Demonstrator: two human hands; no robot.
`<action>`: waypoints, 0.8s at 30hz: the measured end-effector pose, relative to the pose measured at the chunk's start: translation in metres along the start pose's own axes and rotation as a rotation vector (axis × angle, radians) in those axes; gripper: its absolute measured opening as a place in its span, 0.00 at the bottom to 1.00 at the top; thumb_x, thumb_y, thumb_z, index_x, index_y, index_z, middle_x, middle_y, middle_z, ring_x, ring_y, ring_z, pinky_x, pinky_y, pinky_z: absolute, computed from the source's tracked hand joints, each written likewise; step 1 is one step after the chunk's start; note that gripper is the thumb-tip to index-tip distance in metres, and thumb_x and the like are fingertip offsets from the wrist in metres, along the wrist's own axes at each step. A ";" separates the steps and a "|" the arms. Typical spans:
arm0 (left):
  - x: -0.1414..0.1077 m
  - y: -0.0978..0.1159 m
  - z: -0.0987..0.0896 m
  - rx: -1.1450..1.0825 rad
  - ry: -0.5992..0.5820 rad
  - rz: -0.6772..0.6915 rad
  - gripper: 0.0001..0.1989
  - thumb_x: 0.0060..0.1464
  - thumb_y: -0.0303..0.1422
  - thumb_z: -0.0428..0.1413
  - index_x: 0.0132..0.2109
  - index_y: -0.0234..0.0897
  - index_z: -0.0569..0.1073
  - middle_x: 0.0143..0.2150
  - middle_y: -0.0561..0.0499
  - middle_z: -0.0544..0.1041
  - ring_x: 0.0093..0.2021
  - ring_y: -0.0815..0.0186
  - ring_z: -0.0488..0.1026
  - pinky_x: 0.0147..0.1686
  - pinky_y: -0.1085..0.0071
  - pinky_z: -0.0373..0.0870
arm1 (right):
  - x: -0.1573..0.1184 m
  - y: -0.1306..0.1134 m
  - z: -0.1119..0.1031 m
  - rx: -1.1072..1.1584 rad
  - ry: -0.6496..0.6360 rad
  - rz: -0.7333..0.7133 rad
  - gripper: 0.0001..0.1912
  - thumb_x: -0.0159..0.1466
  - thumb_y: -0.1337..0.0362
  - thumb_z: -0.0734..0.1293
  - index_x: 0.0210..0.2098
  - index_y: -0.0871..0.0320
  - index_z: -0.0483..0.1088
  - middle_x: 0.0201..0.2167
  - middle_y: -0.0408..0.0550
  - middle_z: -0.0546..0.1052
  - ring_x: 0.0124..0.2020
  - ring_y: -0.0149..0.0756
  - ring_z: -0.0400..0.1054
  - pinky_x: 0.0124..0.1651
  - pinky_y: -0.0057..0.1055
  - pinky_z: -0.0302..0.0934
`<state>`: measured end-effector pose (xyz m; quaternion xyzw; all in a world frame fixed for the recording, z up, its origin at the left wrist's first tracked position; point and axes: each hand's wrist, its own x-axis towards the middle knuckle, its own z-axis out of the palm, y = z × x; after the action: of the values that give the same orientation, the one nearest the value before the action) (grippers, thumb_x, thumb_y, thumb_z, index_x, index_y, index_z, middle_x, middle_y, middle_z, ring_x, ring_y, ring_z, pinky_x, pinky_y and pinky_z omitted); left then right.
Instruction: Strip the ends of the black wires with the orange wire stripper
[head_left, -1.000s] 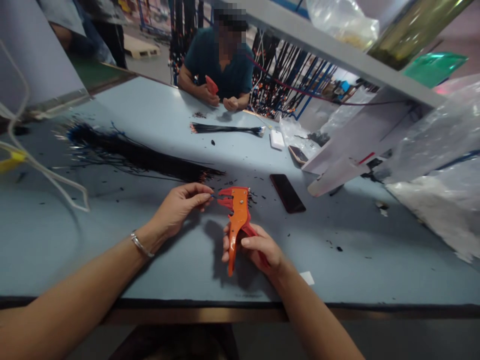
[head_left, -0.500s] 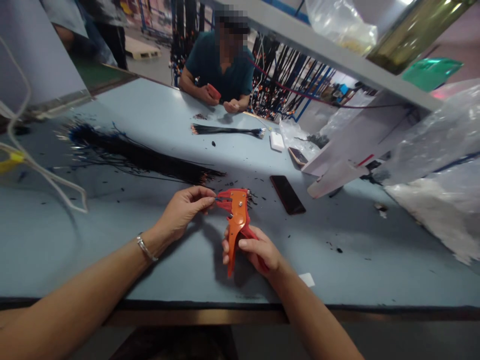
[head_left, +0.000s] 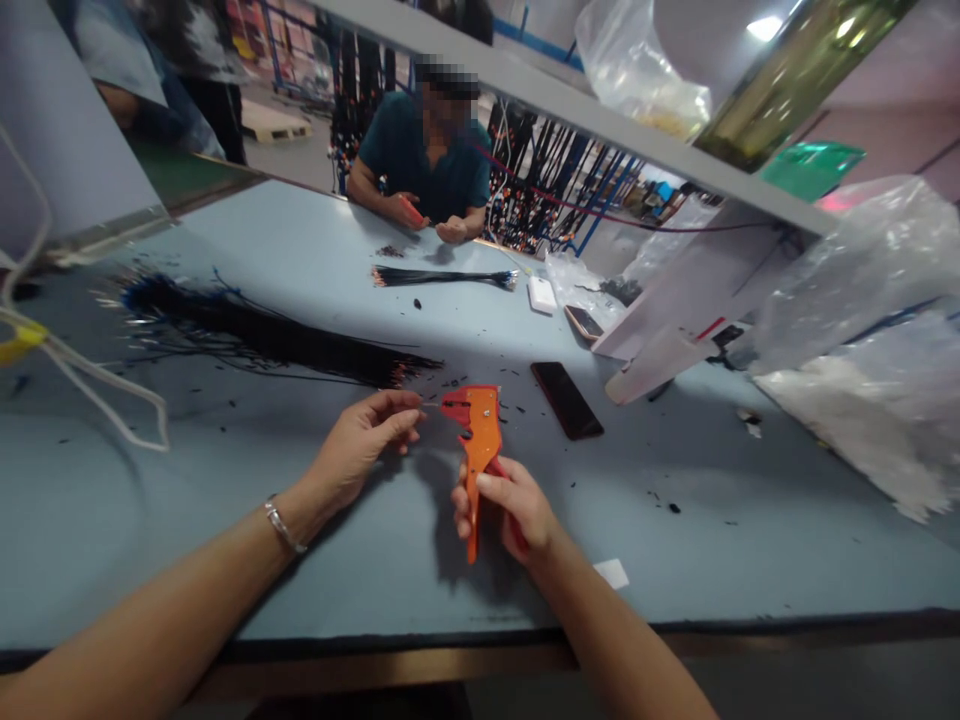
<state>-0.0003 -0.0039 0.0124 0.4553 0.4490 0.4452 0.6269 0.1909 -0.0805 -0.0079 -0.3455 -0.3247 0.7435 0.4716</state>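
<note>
Between the thumb and fingertips of my left hand (head_left: 373, 435) is a thin wire (head_left: 430, 404), its pale end pointing at the tool's jaws. My right hand (head_left: 514, 505) is wrapped round the handles of an orange and red wire stripper (head_left: 482, 430), held upright with its red jaws facing left. A small gap seems to lie between the wire's end and the jaws. Behind my left hand a thick bundle of black wires (head_left: 277, 335) lies across the table, with bluish ends at the left and coppery ends at the right.
A dark phone (head_left: 567, 400) lies right of the stripper. Farther back are a smaller wire bundle (head_left: 442, 278), a white box (head_left: 541, 295) and another phone (head_left: 583, 323). A co-worker (head_left: 424, 160) sits opposite. Plastic bags (head_left: 847, 400) fill the right side; a white cable (head_left: 105, 375) loops at left.
The wire's end has come out of the stripper's jaws, and my left hand has drawn slightly left, away from the tool. The whole view has shifted a little.
</note>
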 end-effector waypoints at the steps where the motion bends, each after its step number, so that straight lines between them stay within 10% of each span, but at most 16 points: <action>1: 0.001 0.000 -0.001 -0.004 0.014 0.002 0.16 0.44 0.39 0.65 0.40 0.36 0.76 0.36 0.49 0.79 0.29 0.69 0.71 0.27 0.74 0.66 | 0.001 -0.002 -0.001 0.037 0.026 -0.011 0.17 0.56 0.56 0.72 0.36 0.62 0.68 0.24 0.45 0.75 0.20 0.32 0.70 0.22 0.27 0.65; 24: -0.002 0.004 0.000 0.257 -0.002 0.125 0.13 0.47 0.43 0.62 0.28 0.37 0.77 0.24 0.53 0.73 0.26 0.68 0.66 0.29 0.74 0.62 | -0.003 -0.004 0.005 0.026 -0.189 0.063 0.20 0.56 0.56 0.71 0.42 0.64 0.69 0.31 0.50 0.76 0.28 0.39 0.75 0.29 0.33 0.69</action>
<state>-0.0009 -0.0049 0.0165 0.5592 0.4725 0.4218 0.5349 0.1897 -0.0830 -0.0018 -0.2775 -0.3469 0.7915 0.4196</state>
